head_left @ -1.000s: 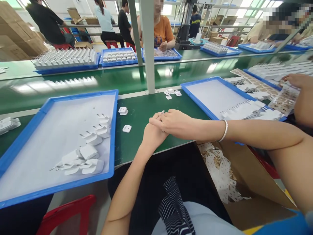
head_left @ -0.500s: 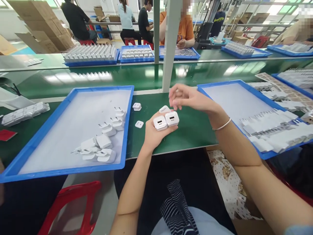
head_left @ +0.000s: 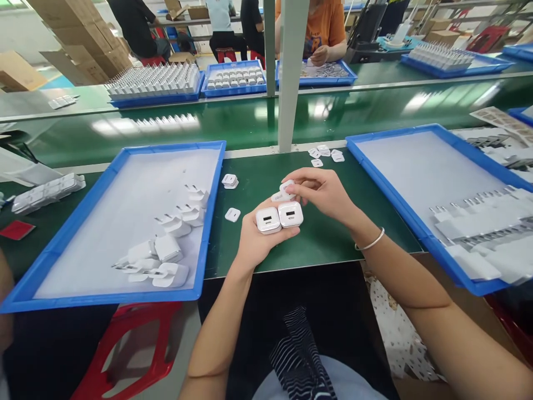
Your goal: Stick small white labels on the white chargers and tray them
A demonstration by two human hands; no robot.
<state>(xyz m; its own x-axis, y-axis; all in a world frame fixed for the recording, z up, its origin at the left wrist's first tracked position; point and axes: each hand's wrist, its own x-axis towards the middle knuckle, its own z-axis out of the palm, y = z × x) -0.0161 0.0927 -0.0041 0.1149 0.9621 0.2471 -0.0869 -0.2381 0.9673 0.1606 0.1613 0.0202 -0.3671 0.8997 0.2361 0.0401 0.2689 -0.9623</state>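
My left hand (head_left: 256,239) is closed around two white USB chargers (head_left: 278,217), held side by side with their port ends facing me. A small white piece (head_left: 280,196) shows just behind them at my left fingers; how it is held is partly hidden. With thumb and fingers, my right hand (head_left: 322,191) pinches a small white cover plate (head_left: 286,188) right above that piece. On the green table, to the left, lie a short stack of white cover plates (head_left: 230,180) and a single cover plate (head_left: 232,214). Several loose cover plates (head_left: 323,152) lie behind my right hand.
A blue-rimmed tray (head_left: 211,222) on the left holds several white plug chargers (head_left: 169,248). Another blue-rimmed tray (head_left: 391,183) on the right holds rows of chargers. A white post (head_left: 287,83) rises at the table's back edge. Across the line, a person in orange (head_left: 327,33) works at a tray.
My right hand has come down and left to the chargers, now pinching a cover plate. The loose plates behind it have come into sight. The view has tilted down slightly.
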